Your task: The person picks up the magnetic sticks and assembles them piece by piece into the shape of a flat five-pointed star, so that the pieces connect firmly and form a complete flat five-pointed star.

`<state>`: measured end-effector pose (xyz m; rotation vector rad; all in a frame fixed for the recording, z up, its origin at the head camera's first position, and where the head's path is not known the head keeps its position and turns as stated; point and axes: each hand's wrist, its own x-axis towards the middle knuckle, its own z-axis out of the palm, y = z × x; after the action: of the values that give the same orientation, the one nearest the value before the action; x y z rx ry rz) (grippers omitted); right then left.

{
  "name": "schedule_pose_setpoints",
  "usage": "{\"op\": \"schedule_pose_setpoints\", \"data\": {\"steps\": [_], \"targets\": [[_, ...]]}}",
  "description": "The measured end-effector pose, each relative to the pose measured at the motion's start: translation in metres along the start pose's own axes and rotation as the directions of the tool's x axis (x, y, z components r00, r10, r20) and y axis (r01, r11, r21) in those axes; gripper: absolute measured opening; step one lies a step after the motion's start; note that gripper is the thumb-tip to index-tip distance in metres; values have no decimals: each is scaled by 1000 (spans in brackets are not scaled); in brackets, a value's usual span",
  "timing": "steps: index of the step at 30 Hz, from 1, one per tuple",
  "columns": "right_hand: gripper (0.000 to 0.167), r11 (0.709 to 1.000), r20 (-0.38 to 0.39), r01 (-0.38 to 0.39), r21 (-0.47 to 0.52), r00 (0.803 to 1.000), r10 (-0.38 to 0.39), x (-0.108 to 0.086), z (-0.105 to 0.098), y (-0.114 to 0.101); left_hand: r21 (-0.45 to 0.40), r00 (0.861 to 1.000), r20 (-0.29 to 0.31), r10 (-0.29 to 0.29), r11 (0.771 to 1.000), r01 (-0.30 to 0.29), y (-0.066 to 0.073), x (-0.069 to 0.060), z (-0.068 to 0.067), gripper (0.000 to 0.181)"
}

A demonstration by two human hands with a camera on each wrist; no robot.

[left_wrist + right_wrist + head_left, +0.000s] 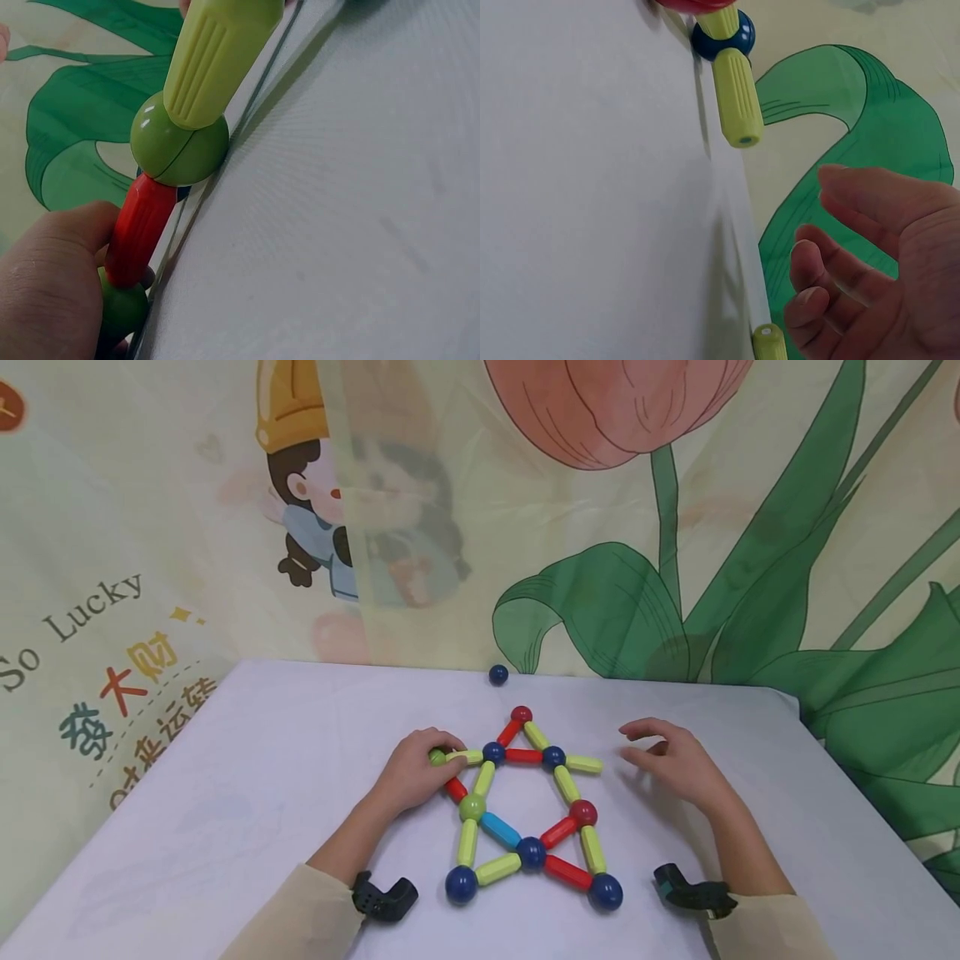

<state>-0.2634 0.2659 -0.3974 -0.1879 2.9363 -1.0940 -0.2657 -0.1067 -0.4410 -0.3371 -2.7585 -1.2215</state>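
Observation:
A flat star-like frame of magnetic rods and balls lies on the white table (300, 710). At its left corner my left hand (420, 768) grips a green ball (122, 316), with the thumb beside a red rod (142, 232); the hand partly hides this ball. That rod runs to another green ball (472, 807). On the right, a yellow-green rod (583, 765) sticks out from a dark blue ball (553, 757), its outer end free. My right hand (678, 760) hovers right of that end, fingers loosely bent, holding nothing. Close to its fingers in the right wrist view shows another yellow-green rod (769, 345).
A loose dark blue ball (498, 675) sits at the table's back edge, before a printed cloth (420, 635). Dark blue balls (461, 885) form the frame's near corners, and a red ball (521, 716) tops the far point.

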Motion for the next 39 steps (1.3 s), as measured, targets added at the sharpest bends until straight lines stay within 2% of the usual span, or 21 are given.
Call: {"op": "schedule_pose_setpoints", "data": {"steps": [7, 13, 20, 26, 34, 39], "targets": [[49, 1000, -37, -24, -4, 999, 24, -4, -11, 14, -1, 1000, 1, 1, 1000, -1, 0, -1, 0, 18], [54, 997, -78, -54, -49, 996, 50, -5, -20, 38, 0, 1000, 1, 0, 1000, 0, 0, -2, 0, 19], [56, 989, -48, -143, -29, 989, 142, -7, -24, 53, -1, 1000, 2, -3, 1000, 3, 0, -1, 1, 18], [57, 981, -43, -188, -39, 982, 186, -6, -23, 57, -2, 1000, 1, -3, 1000, 3, 1, -1, 1, 18], [40, 979, -110, -180, -94, 979, 169, -5, -17, 57, 7, 1000, 1, -4, 1000, 4, 1, -1, 0, 18], [39, 977, -105, -193, -91, 977, 184, -5, -16, 55, 10, 1000, 0, -11, 1000, 11, 2, -1, 0, 18]]}}
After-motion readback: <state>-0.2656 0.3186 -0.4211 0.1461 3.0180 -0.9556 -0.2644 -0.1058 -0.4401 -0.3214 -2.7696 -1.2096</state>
